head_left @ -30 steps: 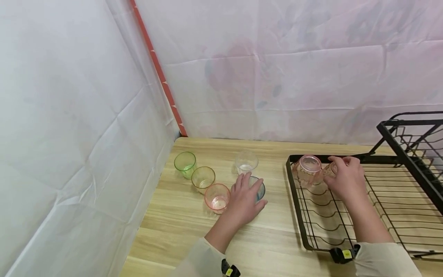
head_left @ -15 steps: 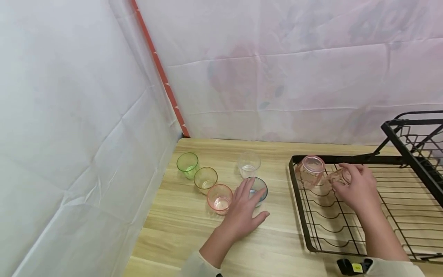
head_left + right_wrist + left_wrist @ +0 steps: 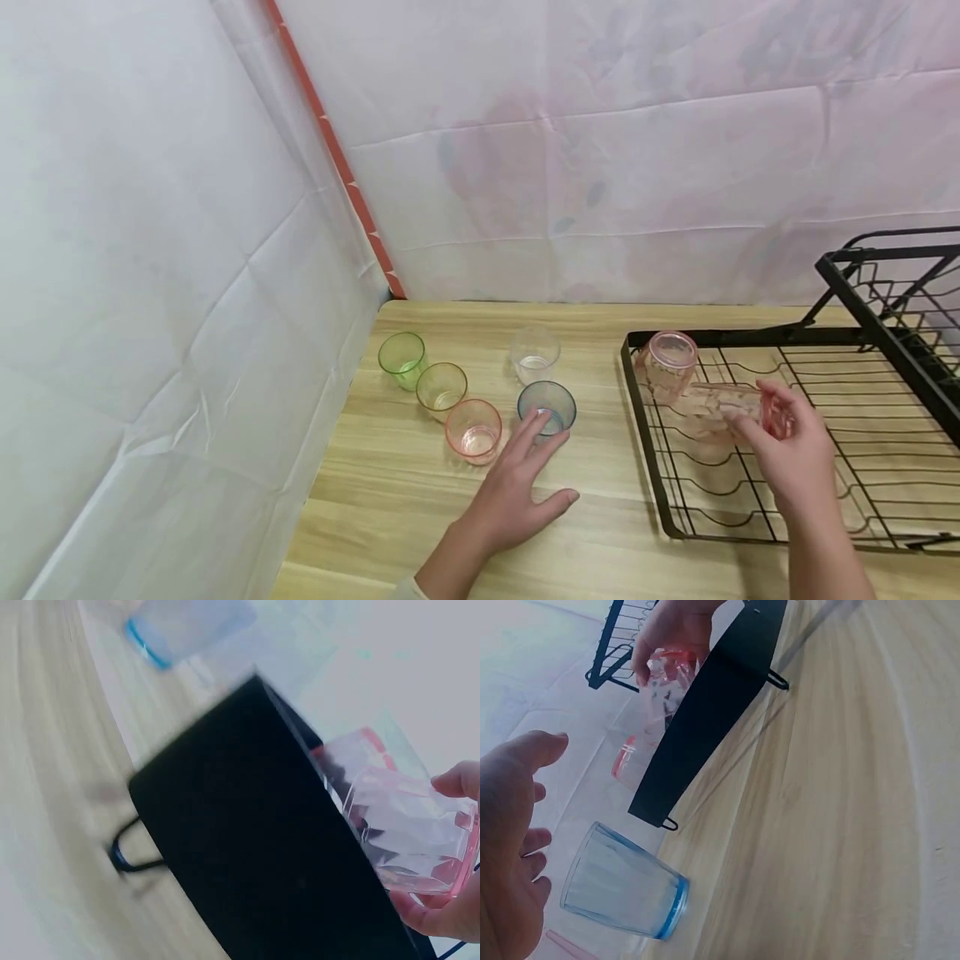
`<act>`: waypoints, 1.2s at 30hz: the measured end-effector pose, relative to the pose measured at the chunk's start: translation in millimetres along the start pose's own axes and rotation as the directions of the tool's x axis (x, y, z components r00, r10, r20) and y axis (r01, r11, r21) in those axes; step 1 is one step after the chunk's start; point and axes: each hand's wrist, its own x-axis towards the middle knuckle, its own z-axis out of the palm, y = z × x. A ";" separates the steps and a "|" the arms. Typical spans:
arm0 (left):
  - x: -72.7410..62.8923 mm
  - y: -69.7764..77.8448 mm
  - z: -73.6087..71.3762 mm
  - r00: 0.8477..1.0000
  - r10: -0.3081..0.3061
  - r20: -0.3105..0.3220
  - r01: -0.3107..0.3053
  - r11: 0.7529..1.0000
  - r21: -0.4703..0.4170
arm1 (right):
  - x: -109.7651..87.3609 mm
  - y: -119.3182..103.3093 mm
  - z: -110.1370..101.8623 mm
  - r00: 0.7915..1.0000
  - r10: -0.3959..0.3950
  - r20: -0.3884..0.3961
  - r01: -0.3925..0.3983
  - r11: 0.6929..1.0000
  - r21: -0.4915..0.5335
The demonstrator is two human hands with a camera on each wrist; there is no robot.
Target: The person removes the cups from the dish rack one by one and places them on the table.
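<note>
My right hand (image 3: pixel 802 454) grips a pink-tinted, faceted drinking glass (image 3: pixel 720 404) near its thick pink base. This glass lies tipped sideways over the black dish rack (image 3: pixel 646 433), its mouth toward the left. Just beyond it, a similar pink glass (image 3: pixel 667 371) stands upside down in the rack's far left corner. The right wrist view shows thumb and fingers on either side of the held glass (image 3: pixel 412 832). My left hand (image 3: pixel 506 496) is spread, its fingertips overlapping the near side of an upright blue glass (image 3: pixel 561 402); in the left wrist view, the fingers are not around that blue glass (image 3: pixel 619 889).
Left of the blue glass stand a red-rimmed glass (image 3: pixel 474 437), an amber glass (image 3: pixel 441 387) and a green glass (image 3: pixel 402 358). Behind is a colourless glass (image 3: pixel 536 354). A raised wire shelf (image 3: pixel 892 300) rises at right. White sheeting (image 3: pixel 465 200) hangs behind the wooden table (image 3: pixel 375 500).
My right hand has drawn the pink glass rightward and toward me, tipping it onto its side. My left hand has slid back from the blue glass, uncovering most of it.
</note>
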 end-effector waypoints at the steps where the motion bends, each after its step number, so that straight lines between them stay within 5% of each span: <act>1: -1.3 0.8 -0.3 1.000 0.010 -0.002 -0.010 1.000 -0.013 | -3.6 -0.8 0.4 1.000 0.023 -0.002 -0.023 0.997 0.069; 4: -5.6 3.1 0.5 0.999 0.032 0.006 -0.032 0.999 -0.040 | -14.0 -1.9 3.0 0.999 0.044 0.024 -0.049 0.951 0.306; 8: -12.5 5.5 3.3 0.999 0.038 0.029 -0.036 0.997 -0.066 | -27.0 -2.0 7.8 0.995 -0.004 0.099 -0.042 0.887 0.460; 17: -20.8 3.4 4.5 1.000 0.026 -0.014 -0.028 0.989 -0.147 | -52.3 -11.9 19.0 0.965 -0.186 0.187 0.079 0.881 0.467; 23: -21.2 6.0 -0.3 1.000 0.007 -0.004 -0.008 0.970 -0.241 | -68.0 -19.8 19.9 0.922 -0.301 0.242 0.115 0.813 0.571; 31: -25.3 10.5 -2.1 0.998 -0.035 0.045 0.048 0.931 -0.361 | -88.0 -23.1 38.8 0.884 -0.276 0.378 0.087 0.890 0.447; 36: -27.8 7.9 1.1 0.998 -0.032 0.055 0.054 0.874 -0.483 | -100.4 -21.8 53.7 0.837 -0.321 0.444 0.124 0.900 0.417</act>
